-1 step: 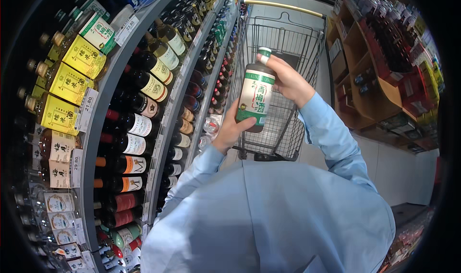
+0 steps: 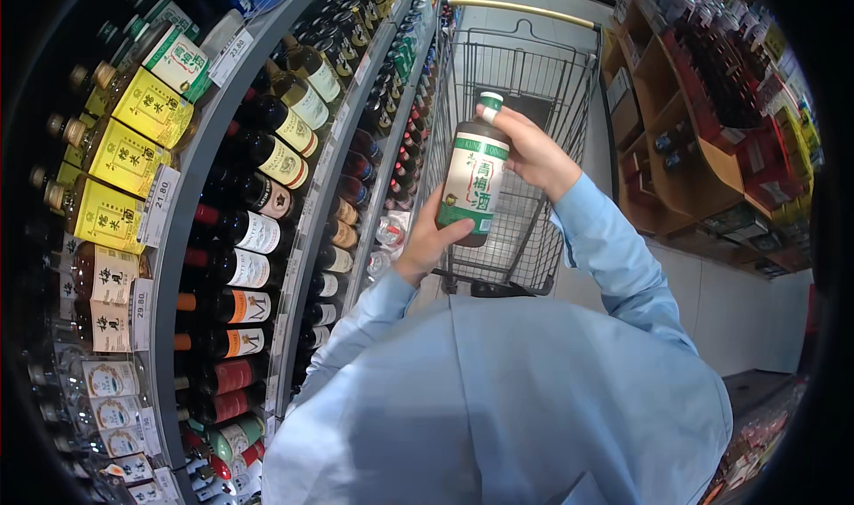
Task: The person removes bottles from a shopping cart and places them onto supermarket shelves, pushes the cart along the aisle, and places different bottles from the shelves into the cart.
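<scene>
A dark glass liquor bottle (image 2: pixel 471 178) with a white and green label and a green cap is held up before me, tilted a little to the right at its top. My left hand (image 2: pixel 427 244) wraps the lower left side, thumb lying across the front of the label. Up at the neck and shoulder, my right hand (image 2: pixel 535 154) grips the bottle from the right; its fingers are partly hidden behind the glass. Just beyond and below the bottle stands a wire shopping cart (image 2: pixel 576 118) with a yellow handle (image 2: pixel 520 12).
On my left, a grey shelf edge (image 2: pixel 163 345) with price tags runs along rows of yellow-labelled bottles (image 2: pixel 131 156) and wine bottles (image 2: pixel 253 231). To the right are wooden display shelves (image 2: pixel 680 172) with packed goods. Light tiles (image 2: pixel 712 318) cover the floor.
</scene>
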{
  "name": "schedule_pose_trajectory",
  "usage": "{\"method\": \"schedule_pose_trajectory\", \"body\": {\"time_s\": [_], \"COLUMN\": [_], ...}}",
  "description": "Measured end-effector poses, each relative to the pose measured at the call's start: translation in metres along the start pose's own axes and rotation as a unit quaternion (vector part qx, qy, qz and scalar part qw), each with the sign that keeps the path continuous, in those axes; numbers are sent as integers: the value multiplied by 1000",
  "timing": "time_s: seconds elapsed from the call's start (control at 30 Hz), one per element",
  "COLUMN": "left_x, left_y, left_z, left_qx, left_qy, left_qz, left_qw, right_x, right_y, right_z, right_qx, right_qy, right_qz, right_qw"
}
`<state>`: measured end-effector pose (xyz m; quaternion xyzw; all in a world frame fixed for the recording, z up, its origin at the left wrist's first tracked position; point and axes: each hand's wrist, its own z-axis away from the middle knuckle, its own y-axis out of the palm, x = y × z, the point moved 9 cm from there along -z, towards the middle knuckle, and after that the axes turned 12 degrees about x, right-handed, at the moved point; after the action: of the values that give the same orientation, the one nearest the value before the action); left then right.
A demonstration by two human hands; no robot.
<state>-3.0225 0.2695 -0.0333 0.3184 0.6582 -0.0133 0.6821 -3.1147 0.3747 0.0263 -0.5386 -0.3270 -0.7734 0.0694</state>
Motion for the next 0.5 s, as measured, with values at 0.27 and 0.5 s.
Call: {"method": "schedule_pose_trajectory", "body": {"time_s": [0.27,0.5], "left_x": [100,180], "left_y": [-1,-24], "left_z": [46,52], "left_qx": [20,-64], "left_qy": [-231,-323], "left_qz": [262,259], "left_qw": [937,908], "right_x": [-137,-236], "right_y": [-67,-96], "right_z": [14,13], "right_qx": [-31,-112], "right_qy": [159,221], "right_qz": [-131,-235], "right_qw": [978,940]}}
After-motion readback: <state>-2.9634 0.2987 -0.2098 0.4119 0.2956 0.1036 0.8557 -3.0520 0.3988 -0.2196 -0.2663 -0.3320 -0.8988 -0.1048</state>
